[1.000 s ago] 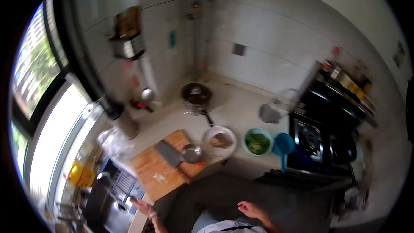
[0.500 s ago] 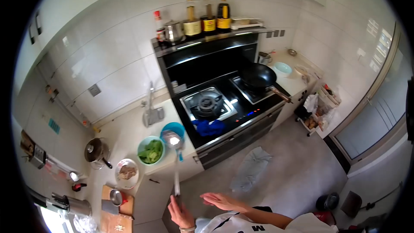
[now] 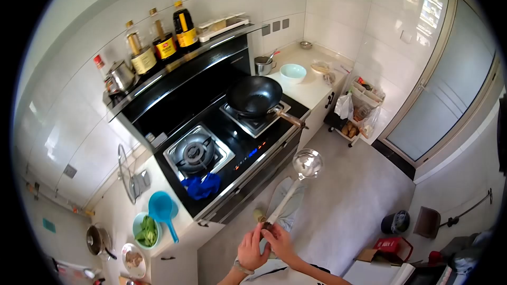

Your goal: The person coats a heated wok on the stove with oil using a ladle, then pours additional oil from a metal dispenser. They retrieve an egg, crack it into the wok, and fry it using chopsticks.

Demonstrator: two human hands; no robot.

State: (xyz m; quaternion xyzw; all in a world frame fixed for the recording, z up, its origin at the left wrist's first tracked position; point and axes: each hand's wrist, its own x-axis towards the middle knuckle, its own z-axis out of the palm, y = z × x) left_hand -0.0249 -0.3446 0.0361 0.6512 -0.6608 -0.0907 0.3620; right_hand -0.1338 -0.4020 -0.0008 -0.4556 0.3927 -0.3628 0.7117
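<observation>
A shiny metal ladle (image 3: pixel 308 164) with a long pale handle stretches out over the floor, its bowl farthest from me. Both hands meet at the dark end of its handle. My left hand (image 3: pixel 252 249), with a band on the wrist, is closed at the handle end. Close beside it, my right hand (image 3: pixel 280 243) also grips the handle, its fingers curled. A black wok (image 3: pixel 254 96) rests on the right burner of the stove, its handle pointing towards me. The left burner (image 3: pixel 195 152) carries no pan, and a blue cloth (image 3: pixel 202 186) lies before it.
On the left counter (image 3: pixel 182 228) are a blue water scoop (image 3: pixel 162 207), a bowl of green leaves (image 3: pixel 148 231), a plate of meat (image 3: pixel 134 260) and a lidded pot (image 3: pixel 97 240). A pale bowl (image 3: pixel 293 73) stands right of the wok. Sauce bottles (image 3: pixel 163 42) line the shelf above.
My view has turned right. The ladle has swung from above the left counter to over the floor. My right hand, open and apart before, now holds the handle together with my left.
</observation>
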